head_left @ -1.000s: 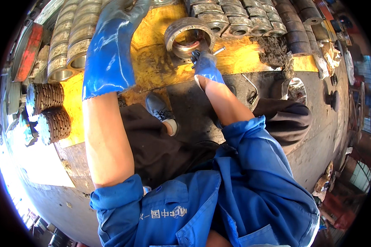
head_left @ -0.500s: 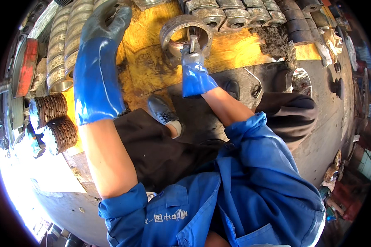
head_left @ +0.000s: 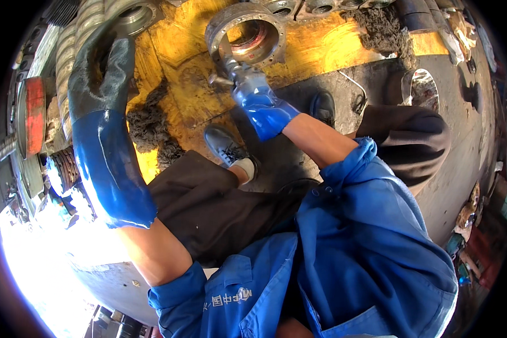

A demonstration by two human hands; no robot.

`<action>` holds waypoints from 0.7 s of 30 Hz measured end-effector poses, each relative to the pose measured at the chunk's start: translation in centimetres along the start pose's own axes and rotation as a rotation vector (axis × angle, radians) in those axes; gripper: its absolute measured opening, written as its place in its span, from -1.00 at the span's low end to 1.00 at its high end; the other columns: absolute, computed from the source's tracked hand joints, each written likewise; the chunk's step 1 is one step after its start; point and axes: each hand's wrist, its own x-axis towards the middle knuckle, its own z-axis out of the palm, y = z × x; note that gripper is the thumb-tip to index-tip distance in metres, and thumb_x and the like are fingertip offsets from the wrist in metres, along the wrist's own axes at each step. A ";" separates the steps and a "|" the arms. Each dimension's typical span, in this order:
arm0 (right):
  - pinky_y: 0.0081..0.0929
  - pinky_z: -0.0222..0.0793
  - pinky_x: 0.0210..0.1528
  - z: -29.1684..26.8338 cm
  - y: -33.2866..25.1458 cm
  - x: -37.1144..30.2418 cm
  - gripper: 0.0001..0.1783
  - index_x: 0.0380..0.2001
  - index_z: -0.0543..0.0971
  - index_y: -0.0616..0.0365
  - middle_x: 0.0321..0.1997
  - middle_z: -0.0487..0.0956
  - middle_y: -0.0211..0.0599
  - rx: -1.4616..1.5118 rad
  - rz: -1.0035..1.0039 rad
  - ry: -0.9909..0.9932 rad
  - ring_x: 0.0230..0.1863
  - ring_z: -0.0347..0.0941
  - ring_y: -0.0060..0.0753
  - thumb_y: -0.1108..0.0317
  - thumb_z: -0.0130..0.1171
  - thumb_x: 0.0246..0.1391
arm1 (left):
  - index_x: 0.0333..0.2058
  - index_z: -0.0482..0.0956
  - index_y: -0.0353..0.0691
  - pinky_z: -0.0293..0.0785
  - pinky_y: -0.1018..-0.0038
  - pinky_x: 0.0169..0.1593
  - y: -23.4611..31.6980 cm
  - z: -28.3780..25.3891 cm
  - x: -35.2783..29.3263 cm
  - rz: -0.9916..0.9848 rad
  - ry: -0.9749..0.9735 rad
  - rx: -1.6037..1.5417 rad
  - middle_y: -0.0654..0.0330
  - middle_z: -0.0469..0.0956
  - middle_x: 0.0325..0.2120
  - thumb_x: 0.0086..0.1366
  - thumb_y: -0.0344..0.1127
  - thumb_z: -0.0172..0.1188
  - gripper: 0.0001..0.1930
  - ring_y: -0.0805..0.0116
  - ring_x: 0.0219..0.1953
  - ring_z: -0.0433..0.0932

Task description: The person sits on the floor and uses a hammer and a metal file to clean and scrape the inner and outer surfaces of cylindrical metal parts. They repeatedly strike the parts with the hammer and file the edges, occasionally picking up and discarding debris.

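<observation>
My left hand [head_left: 100, 76], in a long blue glove with a dark grey palm, is at the upper left beside the spiral-grooved metal cylinders [head_left: 87, 22]. Its thumb and fingers are apart, with a gap between them. My right hand [head_left: 252, 84], in a blue and grey glove, is closed round a small metal tool [head_left: 222, 80] whose end sticks out to the left. Blur and the glove hide the tool's exact kind. Just beyond this hand stands a round metal housing [head_left: 215, 35] with holes round its rim, on the yellow stained surface [head_left: 191, 73].
A dark fibrous clump [head_left: 149, 121] lies near my left forearm, and another clump [head_left: 386, 36] at the far right. Metal blocks [head_left: 321, 8] line the back. A red-faced disc [head_left: 35, 115] stands at the left. My shoe [head_left: 225, 145] is below the yellow surface.
My left hand has moved left and nearer, uncovering a dark clump. My right hand has shifted left, and the tool's end now points left instead of away. The whole view has shifted somewhat.
</observation>
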 end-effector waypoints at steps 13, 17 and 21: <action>-0.09 0.42 -0.31 2.4 4.1 -1.3 -0.49 0.21 0.32 -0.05 -0.16 0.58 -0.07 0.039 -0.231 -0.219 -0.24 0.57 -0.11 0.34 -0.09 0.16 | 0.08 0.42 -0.31 0.26 0.37 0.17 3.7 3.7 3.1 0.078 -0.043 0.236 -0.04 0.44 0.07 0.34 -0.13 0.02 -0.56 0.09 0.12 0.38; -0.13 0.43 -0.33 0.0 4.8 1.4 -0.51 0.17 0.35 -0.01 -0.20 0.58 -0.09 0.050 -0.182 -0.038 -0.26 0.57 -0.15 0.33 -0.08 0.14 | 0.08 0.42 -0.31 0.25 0.37 0.17 5.5 4.7 3.6 0.108 -0.052 0.375 -0.04 0.44 0.07 0.34 -0.14 0.01 -0.56 0.08 0.13 0.38; -0.17 0.43 -0.34 -1.0 7.0 1.3 -0.53 0.13 0.39 0.04 -0.25 0.59 -0.11 -0.093 -0.276 0.124 -0.27 0.57 -0.18 0.32 -0.06 0.11 | 0.08 0.42 -0.31 0.25 0.37 0.17 6.4 4.5 3.0 0.127 -0.059 0.459 -0.04 0.44 0.07 0.34 -0.14 0.00 -0.56 0.08 0.13 0.37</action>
